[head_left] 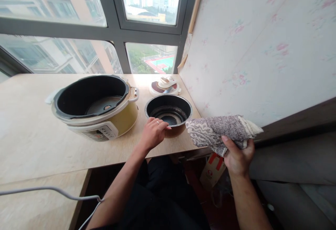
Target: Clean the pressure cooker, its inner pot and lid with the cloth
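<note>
My left hand (154,132) grips the near rim of a dark inner pot (168,109), its fingers curled over the edge. The pot stands upright on the wooden tabletop, its inside dark with a ring of lighter marks. My right hand (239,155) is closed round a folded grey and white patterned towel (220,132), held in the air to the right of the pot. Left of the pot sits the electric pressure cooker body (126,118), uncovered, with a black inside and a control panel on its front. The cooker's lid (165,86) lies behind the pot.
The pale wooden tabletop (28,118) meets a window (149,34) at the back and a flowered wall (252,48) on the right. A grey cable (52,188) crosses at lower left. A paper bag (212,170) stands below the table's front edge.
</note>
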Tool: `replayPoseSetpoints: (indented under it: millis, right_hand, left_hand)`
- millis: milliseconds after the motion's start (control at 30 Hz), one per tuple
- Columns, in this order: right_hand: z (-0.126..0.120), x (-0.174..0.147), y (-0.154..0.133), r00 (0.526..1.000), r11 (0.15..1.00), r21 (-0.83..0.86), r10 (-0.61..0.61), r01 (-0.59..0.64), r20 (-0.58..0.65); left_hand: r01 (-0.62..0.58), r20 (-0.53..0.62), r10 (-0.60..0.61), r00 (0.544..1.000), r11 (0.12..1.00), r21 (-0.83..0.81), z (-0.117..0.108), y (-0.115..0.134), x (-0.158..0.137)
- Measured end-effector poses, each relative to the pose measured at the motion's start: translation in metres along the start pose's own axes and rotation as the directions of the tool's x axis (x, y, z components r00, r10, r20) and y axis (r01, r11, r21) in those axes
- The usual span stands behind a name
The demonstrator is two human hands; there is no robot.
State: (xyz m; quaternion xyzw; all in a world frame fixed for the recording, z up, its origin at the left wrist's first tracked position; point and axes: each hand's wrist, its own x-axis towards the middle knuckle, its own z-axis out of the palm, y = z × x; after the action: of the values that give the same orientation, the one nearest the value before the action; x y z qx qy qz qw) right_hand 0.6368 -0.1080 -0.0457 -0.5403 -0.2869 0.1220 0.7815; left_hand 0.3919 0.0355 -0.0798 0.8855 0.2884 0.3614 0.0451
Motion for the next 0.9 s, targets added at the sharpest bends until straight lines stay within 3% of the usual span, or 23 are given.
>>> replayPoseSetpoints:
  millis: [200,267,333,367,433,500,567,633,767,900]
  right_hand:
    - [0.005,-0.005,-0.016,0.991,0.989,-0.097,-0.12,0.114,-0.057]
    - [0.013,-0.011,-0.013,0.987,0.971,-0.18,-0.161,0.158,0.001]
    - [0.028,-0.018,-0.009,0.957,0.928,-0.251,-0.241,0.276,0.162]
    - [0.039,-0.022,-0.007,0.916,0.892,-0.266,-0.295,0.366,0.27]
    - [0.065,-0.031,-0.001,0.777,0.783,-0.248,-0.417,0.571,0.472]
    - [0.092,-0.04,0.007,0.656,0.667,-0.227,-0.507,0.709,0.56]
    - [0.116,-0.049,0.018,0.603,0.606,-0.23,-0.533,0.761,0.593]
    - [0.131,-0.055,0.028,0.603,0.593,-0.244,-0.538,0.767,0.589]
    - [0.143,-0.052,0.039,0.651,0.588,-0.304,-0.571,0.75,0.501]
    - [0.145,-0.041,0.033,0.629,0.576,-0.289,-0.57,0.765,0.529]
  left_hand:
    - [0.211,-0.049,-0.22,0.974,0.967,-0.141,-0.009,-0.013,0.024]
    - [0.249,-0.074,-0.265,0.961,0.952,-0.177,-0.01,-0.014,0.031]
    - [0.278,-0.087,-0.3,0.95,0.939,-0.204,-0.011,-0.012,0.038]
    - [0.294,-0.089,-0.318,0.944,0.932,-0.213,-0.012,-0.011,0.041]
    - [0.315,-0.068,-0.339,0.938,0.92,-0.234,-0.014,-0.009,0.047]
    - [0.309,-0.03,-0.327,0.944,0.915,-0.26,-0.018,-0.008,0.051]
    - [0.277,-0.003,-0.29,0.957,0.918,-0.284,-0.023,-0.008,0.053]
    - [0.247,-0.007,-0.262,0.965,0.917,-0.313,-0.025,-0.01,0.052]
    - [0.275,-0.016,-0.301,0.954,0.892,-0.358,-0.025,-0.014,0.047]
    - [0.298,-0.034,-0.333,0.942,0.88,-0.371,-0.022,-0.017,0.042]
